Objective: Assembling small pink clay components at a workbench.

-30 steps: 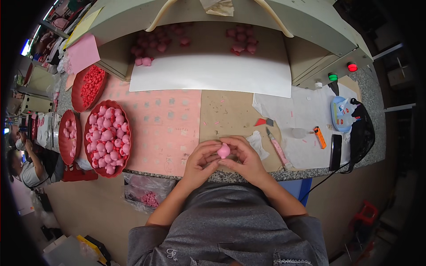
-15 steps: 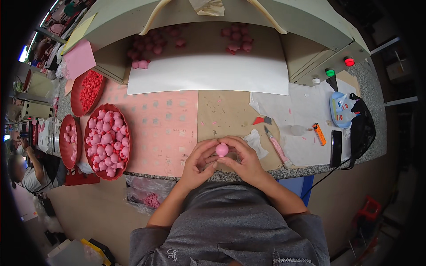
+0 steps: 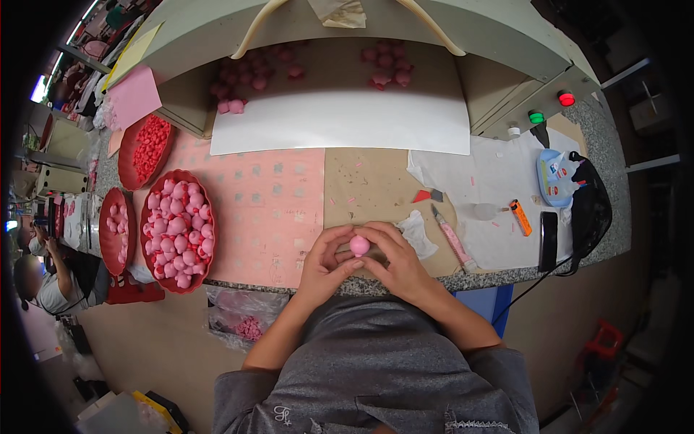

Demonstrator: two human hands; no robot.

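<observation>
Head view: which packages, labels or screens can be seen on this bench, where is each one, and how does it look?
Blue and white pack: far right of the bench, rounded, with a printed label.
Black phone: below that pack, flat, screen dark.
Clear plastic bag: hanging under the bench edge, left of the hands, pink pieces inside.

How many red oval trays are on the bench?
3, all at the left: a large tray of pink pieces, a small tray left of it, and a far tray of red bits. More may be hidden beyond the left edge.
</observation>
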